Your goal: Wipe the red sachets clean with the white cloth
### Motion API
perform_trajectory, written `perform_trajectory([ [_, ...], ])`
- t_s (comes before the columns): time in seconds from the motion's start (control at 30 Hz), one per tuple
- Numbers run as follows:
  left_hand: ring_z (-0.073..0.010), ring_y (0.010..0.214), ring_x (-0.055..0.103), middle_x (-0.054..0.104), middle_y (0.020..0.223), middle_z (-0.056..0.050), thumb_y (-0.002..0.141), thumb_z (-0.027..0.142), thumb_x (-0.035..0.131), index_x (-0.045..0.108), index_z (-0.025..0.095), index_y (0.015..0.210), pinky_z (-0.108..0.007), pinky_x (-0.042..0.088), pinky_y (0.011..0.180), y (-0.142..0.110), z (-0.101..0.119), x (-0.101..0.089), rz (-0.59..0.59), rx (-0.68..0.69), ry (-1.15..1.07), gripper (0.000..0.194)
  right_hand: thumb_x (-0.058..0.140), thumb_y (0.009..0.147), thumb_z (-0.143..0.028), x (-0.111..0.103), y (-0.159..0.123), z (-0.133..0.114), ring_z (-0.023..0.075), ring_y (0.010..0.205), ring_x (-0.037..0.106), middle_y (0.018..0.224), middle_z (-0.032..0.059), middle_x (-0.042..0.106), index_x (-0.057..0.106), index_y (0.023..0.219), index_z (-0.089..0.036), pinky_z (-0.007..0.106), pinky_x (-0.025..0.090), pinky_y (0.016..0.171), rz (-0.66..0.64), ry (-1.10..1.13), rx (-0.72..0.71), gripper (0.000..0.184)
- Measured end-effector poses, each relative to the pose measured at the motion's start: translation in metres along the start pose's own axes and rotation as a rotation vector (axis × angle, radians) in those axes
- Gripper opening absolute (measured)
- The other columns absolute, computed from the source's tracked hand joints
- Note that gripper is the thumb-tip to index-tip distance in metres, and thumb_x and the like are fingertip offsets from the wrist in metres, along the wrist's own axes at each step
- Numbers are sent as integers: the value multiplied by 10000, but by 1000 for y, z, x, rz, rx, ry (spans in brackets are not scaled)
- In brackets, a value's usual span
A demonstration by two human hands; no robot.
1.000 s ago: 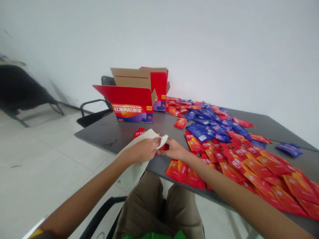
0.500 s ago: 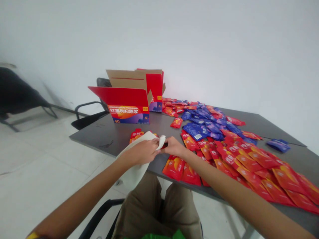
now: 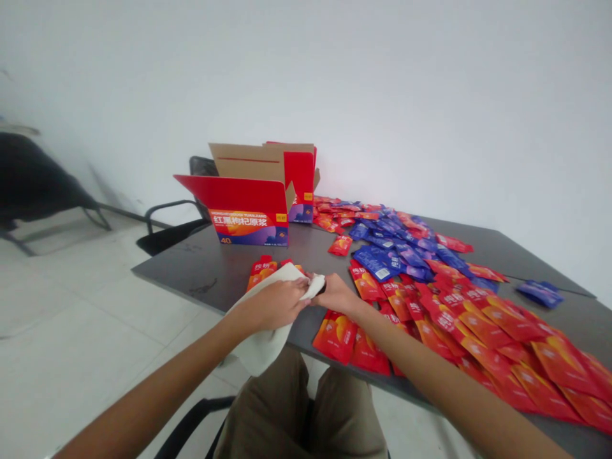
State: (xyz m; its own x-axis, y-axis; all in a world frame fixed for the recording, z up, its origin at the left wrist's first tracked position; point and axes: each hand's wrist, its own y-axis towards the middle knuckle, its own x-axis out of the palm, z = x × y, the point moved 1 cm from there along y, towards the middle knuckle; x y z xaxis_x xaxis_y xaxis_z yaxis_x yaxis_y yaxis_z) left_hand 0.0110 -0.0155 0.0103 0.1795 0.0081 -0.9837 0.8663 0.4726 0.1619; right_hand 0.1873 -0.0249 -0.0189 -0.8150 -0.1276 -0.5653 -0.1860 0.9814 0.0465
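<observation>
My left hand (image 3: 273, 307) is closed on a white cloth (image 3: 264, 350), which drapes from under the palm over the table's near edge. A rolled end of the cloth pokes up between the two hands. Touching the left fingertips, my right hand (image 3: 337, 295) is closed in a pinch. A small dark bit shows at its fingers, and I cannot make out what it holds. Just beyond the left hand lie red pouches (image 3: 261, 270), partly covered by the cloth. Flat red pouches (image 3: 336, 335) lie on the table below the right hand.
Two open cartons, the front one (image 3: 249, 227) and the rear one (image 3: 301, 185), stand at the table's (image 3: 189, 268) far left. Blue pouches (image 3: 389, 239) are heaped in the middle, with red pouches (image 3: 516, 344) spread to the right. Chairs (image 3: 167, 237) stand beyond on the left.
The view has tilted slightly upward, so the scene sits lower. Both hands stay together at the cloth; its rolled end now leans further toward the right hand.
</observation>
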Motion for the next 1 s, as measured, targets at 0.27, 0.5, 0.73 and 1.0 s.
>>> perform_trajectory([
  [0.27,-252,1051,642,649,1192,-169,954,244,350,560,122,1219,-343,467,892,16,-27,1,-18,-125,85,359,781,635,-308,-3,2,-6,206,862,666,902,-13,749,742,958,-189,328,495,861,-23,-46,-95,346],
  [0.5,-226,1201,549,577,1325,-109,975,307,341,510,187,1300,-339,391,1004,-3,-14,-7,-25,-5,-64,386,763,674,-396,-15,3,2,228,955,658,1031,20,736,717,1039,-183,328,478,892,-174,-52,-315,425],
  [0.73,-205,1042,611,696,1068,-49,964,352,379,665,192,998,-296,440,895,-1,-31,-12,-15,-79,-265,329,773,647,-410,-27,20,-10,226,1001,639,1123,56,694,615,1209,-153,329,480,910,-287,-30,-272,638],
  [1.0,-203,912,617,699,956,-60,960,377,380,664,173,878,-298,438,837,-10,-36,-7,-26,-87,-358,359,842,535,-323,-13,42,-25,226,1302,468,1379,56,538,542,1305,-211,337,286,1136,-482,-127,-370,834],
])
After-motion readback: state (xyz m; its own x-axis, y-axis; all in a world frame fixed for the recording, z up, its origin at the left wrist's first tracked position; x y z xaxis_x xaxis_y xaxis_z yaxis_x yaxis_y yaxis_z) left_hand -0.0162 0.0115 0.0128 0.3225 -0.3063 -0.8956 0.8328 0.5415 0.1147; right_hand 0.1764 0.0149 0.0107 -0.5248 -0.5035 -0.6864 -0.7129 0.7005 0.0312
